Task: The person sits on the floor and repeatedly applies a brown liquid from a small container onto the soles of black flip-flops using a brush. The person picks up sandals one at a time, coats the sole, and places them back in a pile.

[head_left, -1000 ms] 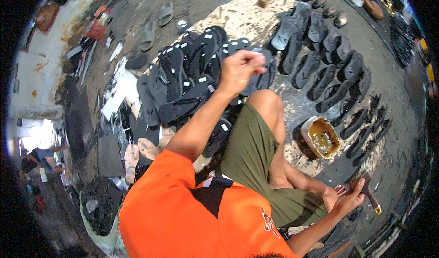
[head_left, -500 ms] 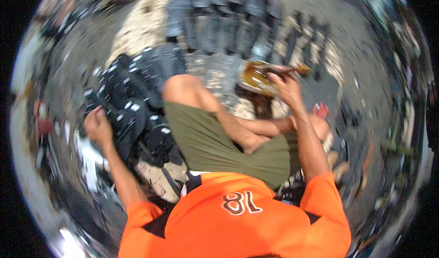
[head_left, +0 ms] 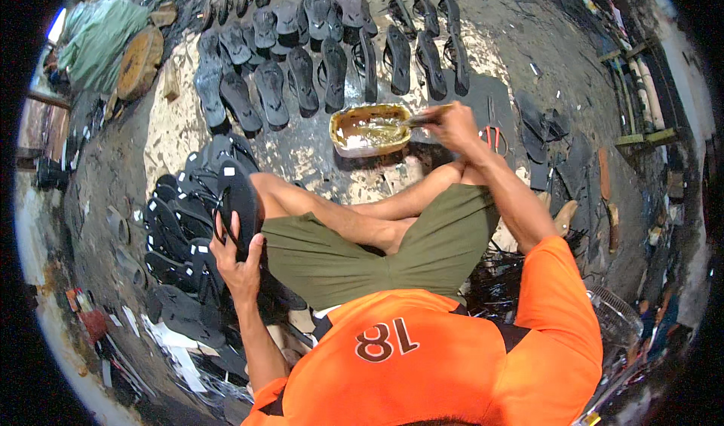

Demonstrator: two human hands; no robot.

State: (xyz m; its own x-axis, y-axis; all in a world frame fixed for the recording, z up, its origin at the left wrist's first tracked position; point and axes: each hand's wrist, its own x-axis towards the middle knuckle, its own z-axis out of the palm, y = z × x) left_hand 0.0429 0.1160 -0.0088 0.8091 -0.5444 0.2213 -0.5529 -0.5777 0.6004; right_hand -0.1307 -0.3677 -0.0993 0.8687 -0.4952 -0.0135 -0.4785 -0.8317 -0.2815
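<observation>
My left hand [head_left: 240, 264] grips a black flip-flop [head_left: 243, 188] by its near end, thumb on one side and fingers by the strap. The flip-flop is held up beside my left knee, with a small white sticker on its far end. My right hand [head_left: 455, 130] is closed around the handle of a brush [head_left: 424, 118]. The brush's head points left into a yellowish tub [head_left: 369, 151] of glossy amber liquid in front of my crossed legs. Its bristles are hard to make out against the liquid.
Piled black flip-flops [head_left: 172, 233] lie at my left. Rows of dark sandals [head_left: 303, 83] cover the mat [head_left: 170, 135] ahead. Red-handled pliers or scissors [head_left: 494, 135] rest right of my right hand. A round wooden block [head_left: 140, 62] stands far left; a wooden rack [head_left: 641, 135] is at right.
My left hand, bare before, now holds a black flip-flop. My right hand has brought the brush to the tub, which now rests on the mat in clear view. The camera view has shifted.
</observation>
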